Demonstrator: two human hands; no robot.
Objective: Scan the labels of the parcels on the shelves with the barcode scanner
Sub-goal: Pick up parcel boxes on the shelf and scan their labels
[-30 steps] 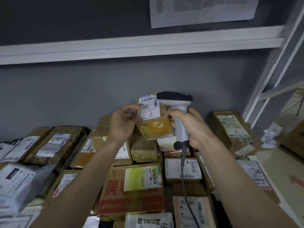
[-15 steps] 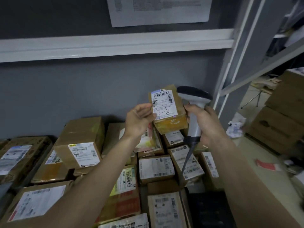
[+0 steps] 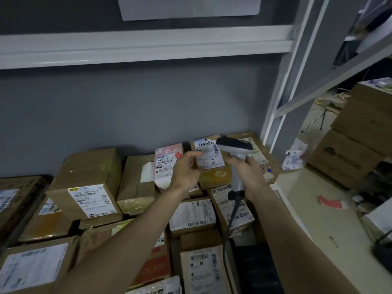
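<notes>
Brown small parcel point(image 3: 214, 177) pinched at its left edge by left hand point(image 3: 186, 170), label point(image 3: 210, 154) facing camera. Right hand point(image 3: 249, 172) wrapped tight round barcode scanner point(image 3: 235, 149) handle, head just at 3 o'clock of label, overlapping its corner. Shelf upright point(image 3: 282, 102) at 1 o'clock; stacked parcels point(image 3: 89, 187) fill 6 to 9 o'clock; free air above.

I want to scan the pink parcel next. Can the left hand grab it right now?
Probably not yet: the left hand is busy holding the small brown parcel. The pink parcel sits right beside it, uncovered, so it looks reachable once freed.
</notes>
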